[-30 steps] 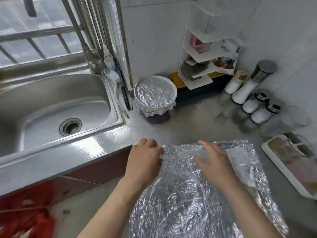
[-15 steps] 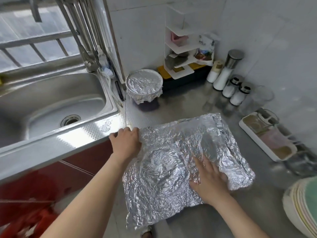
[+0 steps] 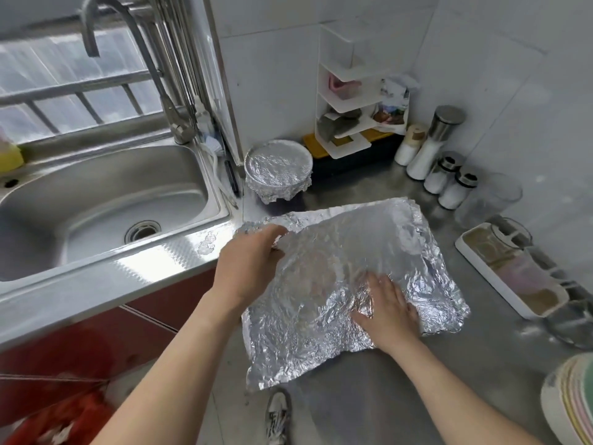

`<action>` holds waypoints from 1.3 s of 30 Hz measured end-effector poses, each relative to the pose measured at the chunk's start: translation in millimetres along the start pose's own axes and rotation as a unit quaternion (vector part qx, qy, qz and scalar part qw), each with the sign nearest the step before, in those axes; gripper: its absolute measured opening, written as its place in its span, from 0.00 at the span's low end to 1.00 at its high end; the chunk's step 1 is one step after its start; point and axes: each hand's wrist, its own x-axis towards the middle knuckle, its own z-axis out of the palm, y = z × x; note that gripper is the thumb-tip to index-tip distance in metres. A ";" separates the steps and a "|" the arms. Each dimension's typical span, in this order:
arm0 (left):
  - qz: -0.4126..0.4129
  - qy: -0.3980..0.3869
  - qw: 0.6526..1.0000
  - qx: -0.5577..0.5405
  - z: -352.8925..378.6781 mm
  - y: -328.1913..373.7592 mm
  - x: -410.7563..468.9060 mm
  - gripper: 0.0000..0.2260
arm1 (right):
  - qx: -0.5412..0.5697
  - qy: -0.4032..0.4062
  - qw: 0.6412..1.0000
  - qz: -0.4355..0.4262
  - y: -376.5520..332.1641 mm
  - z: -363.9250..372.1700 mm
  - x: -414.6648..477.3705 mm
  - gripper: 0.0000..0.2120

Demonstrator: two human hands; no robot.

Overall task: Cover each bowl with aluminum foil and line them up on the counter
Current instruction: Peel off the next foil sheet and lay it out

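A large crinkled sheet of aluminum foil lies over a bowl on the steel counter; the bowl is hidden, showing only as a round bulge under the sheet. My left hand grips the foil's left edge, fingers curled round it. My right hand lies flat on the foil at the bulge's right side, fingers spread and pressing down. A second bowl wrapped in foil stands at the back of the counter, beside the sink.
A steel sink with a tall faucet fills the left. At the back right stand a white corner shelf, several shakers and a white tray. Stacked plates sit at the lower right edge.
My left hand has shifted from the foil's corner to grip its left edge by the bulge. My right hand has stayed pressed on the foil's right side. The view has moved slightly.
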 end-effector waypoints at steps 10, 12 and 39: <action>0.136 0.177 0.972 -0.076 -81.7 56.1 7.1 0.21 | 0.144 0.367 0.899 -0.192 -55.9 -145.4 -36.1 0.50; 0.150 0.154 0.974 -0.074 -94.2 69.8 -1.9 0.23 | 0.072 0.346 0.898 -0.261 -74.6 -178.0 -62.4 0.48; 0.008 0.114 0.949 -0.294 -154.8 99.4 -135.8 0.06 | 0.347 0.141 0.872 -0.316 -100.1 -208.3 -206.6 0.03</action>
